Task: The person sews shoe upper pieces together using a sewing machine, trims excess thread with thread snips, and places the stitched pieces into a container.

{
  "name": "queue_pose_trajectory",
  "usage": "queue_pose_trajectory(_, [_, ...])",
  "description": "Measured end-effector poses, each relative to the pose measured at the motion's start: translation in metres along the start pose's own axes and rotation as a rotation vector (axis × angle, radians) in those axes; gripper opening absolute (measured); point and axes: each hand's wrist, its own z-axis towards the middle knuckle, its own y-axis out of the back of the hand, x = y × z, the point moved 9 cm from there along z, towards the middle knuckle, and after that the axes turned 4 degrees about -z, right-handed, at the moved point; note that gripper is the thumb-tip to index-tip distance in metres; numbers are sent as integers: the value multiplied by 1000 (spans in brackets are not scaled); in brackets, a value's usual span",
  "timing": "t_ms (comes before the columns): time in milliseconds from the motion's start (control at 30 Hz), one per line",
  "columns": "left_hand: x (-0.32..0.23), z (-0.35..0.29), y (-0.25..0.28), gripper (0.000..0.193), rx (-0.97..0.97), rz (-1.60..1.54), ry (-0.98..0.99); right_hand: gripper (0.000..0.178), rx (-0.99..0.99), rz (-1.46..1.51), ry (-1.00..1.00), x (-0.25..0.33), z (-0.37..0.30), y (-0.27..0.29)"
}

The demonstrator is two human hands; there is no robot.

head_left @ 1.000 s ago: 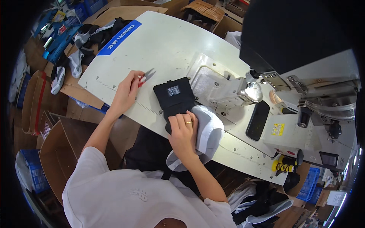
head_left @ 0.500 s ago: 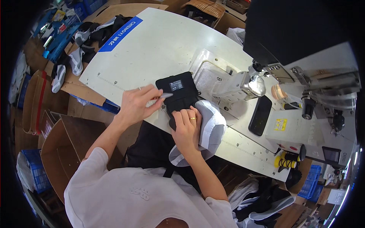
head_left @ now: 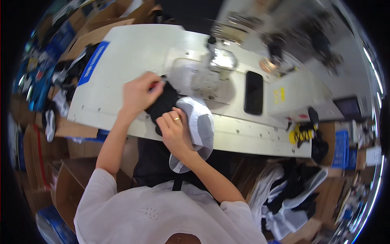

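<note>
Our left hand (head_left: 139, 92) is closed around a small, blurred, red-handled tool with a grey metal tip (head_left: 152, 86), held at the upper part of a flat black fabric piece (head_left: 164, 101); our right hand (head_left: 174, 129), with a gold-coloured metal ring (head_left: 176, 118) on one finger, grips that piece's lower end with bent fingers; the black fabric lies between our hands on the smooth white bench (head_left: 126, 46); just beside our right hand, on its right, a curved grey-and-white cloth piece (head_left: 202, 126) hangs over the near edge; ahead of that hand and to its right stands a shiny, rounded metal machine head (head_left: 224, 61); farther right lies a black rectangular phone (head_left: 254, 93); beyond our left hand, toward the left, a blue rectangular strip (head_left: 93, 64) marks the bench's edge; nearer to us than our right hand, well to its right, black, white and grey cloths (head_left: 290, 201) are heaped.
</note>
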Motion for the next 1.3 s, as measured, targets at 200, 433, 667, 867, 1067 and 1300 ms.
queue_pose_trajectory(200, [95,-9,50,27,-113,94,101,23,-100,-108,-150,6,-8,100])
queue_pose_trajectory(433, [96,-20,30,49,-130,303,-80,21,-637,-694,-879,-2,-188,423])
queue_pose_trajectory(667, [99,-22,26,51,-79,267,5,33,-269,-1452,-1069,-90,-393,535])
queue_pose_trajectory(867, [87,-31,29,57,-138,181,39,46,-42,-1396,-1155,-237,-580,454])
queue_pose_trajectory(1067, [86,-50,59,52,-184,209,179,48,-310,-1165,-958,-190,-432,482])
queue_pose_trajectory(1300, [160,-79,136,46,-279,283,368,56,-772,-1232,-485,-87,-211,426])
